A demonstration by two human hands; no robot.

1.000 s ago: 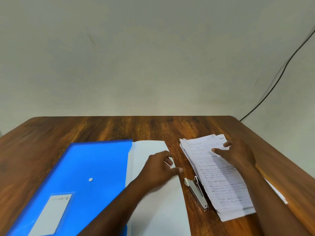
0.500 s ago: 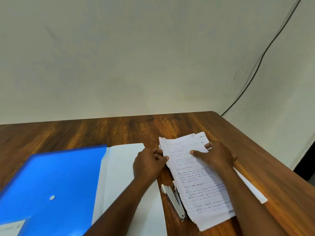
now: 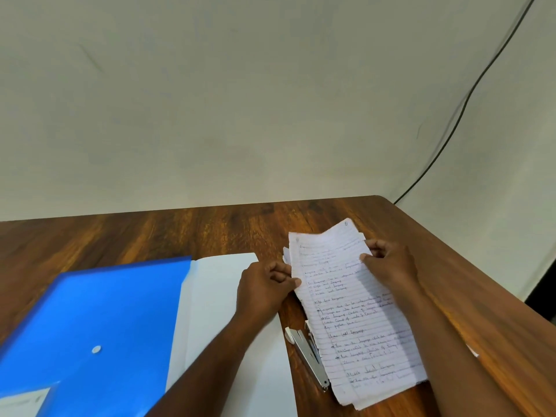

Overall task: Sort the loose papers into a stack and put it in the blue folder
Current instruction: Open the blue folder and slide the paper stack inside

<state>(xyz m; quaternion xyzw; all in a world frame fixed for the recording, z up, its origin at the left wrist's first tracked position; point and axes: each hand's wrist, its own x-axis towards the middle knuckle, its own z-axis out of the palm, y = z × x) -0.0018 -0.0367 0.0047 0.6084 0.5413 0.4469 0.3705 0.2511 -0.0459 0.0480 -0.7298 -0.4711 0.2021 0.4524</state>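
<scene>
Left hand: knuckles up, fingers curled, pinching the left edge of the stack of lined handwritten papers. Right hand: thumb over the top sheet, fingers behind, gripping the stack's right edge and lifting its far end off the brown wooden table. Handwriting: dark ink, too blurred to read. Blue plastic folder: flat at left, white snap button and pale label, text illegible; white inner sheet showing beside it. Silver metal stapler: just left of the stack.
</scene>
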